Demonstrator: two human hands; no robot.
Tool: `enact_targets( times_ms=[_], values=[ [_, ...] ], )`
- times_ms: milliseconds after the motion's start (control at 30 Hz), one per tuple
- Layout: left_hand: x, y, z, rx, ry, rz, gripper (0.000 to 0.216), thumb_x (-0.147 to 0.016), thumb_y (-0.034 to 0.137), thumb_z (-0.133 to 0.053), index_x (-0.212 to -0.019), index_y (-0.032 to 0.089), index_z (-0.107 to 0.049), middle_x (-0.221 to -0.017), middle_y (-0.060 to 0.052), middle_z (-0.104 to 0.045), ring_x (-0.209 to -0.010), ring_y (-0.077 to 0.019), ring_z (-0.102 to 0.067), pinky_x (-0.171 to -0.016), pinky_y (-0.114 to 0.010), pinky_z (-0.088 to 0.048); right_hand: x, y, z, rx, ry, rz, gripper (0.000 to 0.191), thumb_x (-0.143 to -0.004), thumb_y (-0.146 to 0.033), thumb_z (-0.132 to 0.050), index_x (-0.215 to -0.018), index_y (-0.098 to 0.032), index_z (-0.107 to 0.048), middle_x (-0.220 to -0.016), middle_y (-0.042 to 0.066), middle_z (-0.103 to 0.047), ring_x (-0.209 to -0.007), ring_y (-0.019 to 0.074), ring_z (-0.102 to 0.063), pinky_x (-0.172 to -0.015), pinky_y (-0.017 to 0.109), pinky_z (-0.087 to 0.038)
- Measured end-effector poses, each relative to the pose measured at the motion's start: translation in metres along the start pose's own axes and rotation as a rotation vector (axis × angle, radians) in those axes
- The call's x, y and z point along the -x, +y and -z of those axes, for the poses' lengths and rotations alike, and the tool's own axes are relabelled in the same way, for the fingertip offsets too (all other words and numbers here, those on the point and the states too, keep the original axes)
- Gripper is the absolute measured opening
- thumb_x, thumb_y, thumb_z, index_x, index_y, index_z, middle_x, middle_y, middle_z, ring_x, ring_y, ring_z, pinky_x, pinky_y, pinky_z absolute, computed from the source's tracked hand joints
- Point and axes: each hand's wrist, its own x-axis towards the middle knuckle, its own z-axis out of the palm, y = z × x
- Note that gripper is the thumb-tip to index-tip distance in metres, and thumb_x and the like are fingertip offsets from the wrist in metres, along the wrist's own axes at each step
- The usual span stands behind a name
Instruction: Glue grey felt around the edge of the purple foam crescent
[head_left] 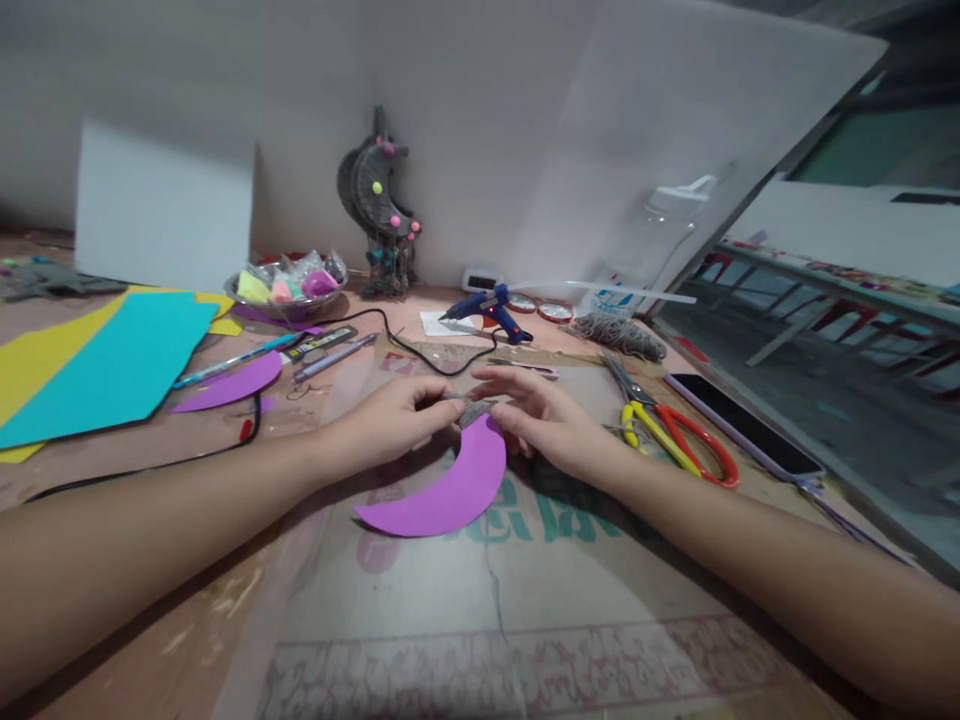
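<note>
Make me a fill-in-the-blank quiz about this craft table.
The left hand and right hand meet at the tip of a ____ crescent.
The glue gun behind them is ____.
The scissors lie beside the ____ hand.
Missing words: purple; blue; right.

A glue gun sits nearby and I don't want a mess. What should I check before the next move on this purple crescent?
1. Left hand and right hand meet at the grey piece on the crescent's tip: ok.
2. Purple crescent flat on cardboard: ok.
3. Glue gun apart from hands: ok.
4. Black cord close behind hands: not ok.
5. Glue on the tip: cannot tell.
</note>
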Motion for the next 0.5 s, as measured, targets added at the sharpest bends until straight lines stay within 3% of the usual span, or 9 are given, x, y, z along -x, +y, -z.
enact_targets(
  times_ms=[167, 267, 500],
  values=[
    [0.0003, 0.0003, 0.0004, -0.003, -0.011, 0.002, 0.024, -0.083, 0.034, -0.044, -0.07, 0.017, -0.055, -0.061, 0.001, -0.055, -0.049, -0.0095, -0.047, -0.046, -0.02, -0.034, -0.0049, 0.0064, 0.0021, -0.032, 0.007, -0.037, 0.034, -0.081, -0.029, -0.059, -0.114, -0.018, -0.054, -0.068, -0.004, -0.053, -0.051, 0.0067, -0.049, -0.045, 0.019, -0.042],
    [0.0006, 0.0011, 0.0005, -0.002, -0.003, 0.021, 0.024, -0.083, 0.034, -0.045, -0.07, 0.017, -0.053, -0.06, 0.001, -0.052, -0.049, -0.0094, -0.046, -0.045, -0.02, -0.033, -0.0053, 0.0071, 0.0028, 0.005, 0.039, -0.065, 0.026, -0.078, -0.031, -0.063, -0.098, -0.015, -0.06, -0.066, -0.003, -0.053, -0.051, 0.0065, -0.048, -0.046, 0.02, -0.04],
    [0.0024, 0.0027, -0.0007, 0.032, -0.005, 0.052, 0.025, -0.083, 0.036, -0.046, -0.068, 0.017, -0.05, -0.057, 0.003, -0.047, -0.046, -0.0082, -0.042, -0.04, -0.019, -0.029, -0.0055, 0.0085, 0.0021, 0.014, 0.071, -0.101, 0.02, -0.076, -0.034, -0.062, -0.08, -0.016, -0.057, -0.059, -0.004, -0.052, -0.047, 0.0063, -0.045, -0.041, 0.018, -0.035]
  ],
)
